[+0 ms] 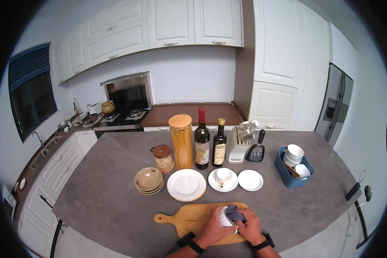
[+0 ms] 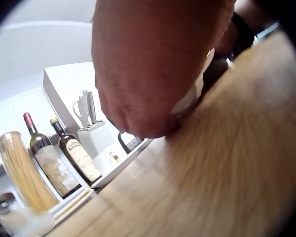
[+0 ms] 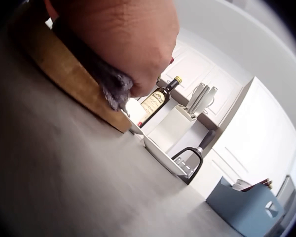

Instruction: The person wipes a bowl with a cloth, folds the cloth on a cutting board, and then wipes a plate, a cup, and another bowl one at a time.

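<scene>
White ribbed cup (image 1: 224, 218) is at lower centre of the head frame, in the grasp of the left hand (image 1: 215, 228); the right hand (image 1: 250, 226) grips a grey cloth (image 1: 233, 212) against it. Below lies a wooden board (image 1: 192, 218); whether the cup touches it, I cannot tell. Farther, at centre, are white plates (image 1: 186, 184), then two bottles (image 1: 202, 148).

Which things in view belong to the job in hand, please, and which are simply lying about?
Seemingly in the job:
ribbed white dish, held in the left hand
grey cloth, gripped by the right hand
wooden board beneath

Seemingly lying about:
pasta jar
bottles
knife block
brown bowls
white plates
blue basket
</scene>
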Demonstrator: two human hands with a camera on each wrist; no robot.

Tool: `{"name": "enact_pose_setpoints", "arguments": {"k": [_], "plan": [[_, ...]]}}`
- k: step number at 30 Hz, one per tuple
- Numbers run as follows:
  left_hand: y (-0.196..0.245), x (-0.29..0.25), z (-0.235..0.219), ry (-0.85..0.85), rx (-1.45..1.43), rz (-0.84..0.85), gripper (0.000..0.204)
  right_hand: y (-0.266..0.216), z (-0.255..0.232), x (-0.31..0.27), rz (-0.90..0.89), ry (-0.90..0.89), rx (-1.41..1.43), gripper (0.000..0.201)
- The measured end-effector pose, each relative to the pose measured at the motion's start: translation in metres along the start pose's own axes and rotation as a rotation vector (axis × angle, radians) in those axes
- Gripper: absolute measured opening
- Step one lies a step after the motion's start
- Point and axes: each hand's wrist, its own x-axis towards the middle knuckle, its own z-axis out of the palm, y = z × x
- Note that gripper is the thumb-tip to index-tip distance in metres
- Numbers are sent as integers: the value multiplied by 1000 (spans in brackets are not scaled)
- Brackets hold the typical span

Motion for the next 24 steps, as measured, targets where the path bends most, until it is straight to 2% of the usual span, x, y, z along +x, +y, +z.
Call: {"name": "enact_pose_setpoints", "arguments": {"k": [2,4,6,8,10,12,14,15,16,19,20,22,24], "plan": [[10,2,-8,-22,65,-37,114,-2,-2,1,48,-73,-54,33],[28,2,-19,-89,253,11,109,-14,-10,4,81,-135,-65,31],[37,6,-29,-137,288,28,106,-18,-17,9,123,-196,-79,29],[31,5,-33,-181,322,39,102,-17,-20,12,-14,-279,-155,28],[13,9,-28,-168,65,-82,96,-8,-23,17,-36,-287,-169,27],[8,8,-26,-136,-17,-82,93,-3,-21,19,-53,-304,-177,27],[4,11,-25,-106,-98,-90,90,-1,-17,20,22,-185,-75,25],[2,13,-25,-93,-120,-130,79,-1,-14,19,117,-152,-66,22],[2,10,-24,-84,-143,-180,69,-8,-11,20,138,-86,69,21],[18,11,-31,-94,-446,-310,45,1,0,15,315,28,286,22],[6,10,-27,-102,-610,-314,41,-3,2,15,347,17,294,22],[10,8,-28,-107,-908,-402,37,-10,2,17,446,113,600,27],[-1,10,-23,-138,-1101,-426,39,-5,0,16,506,93,648,27]]}}
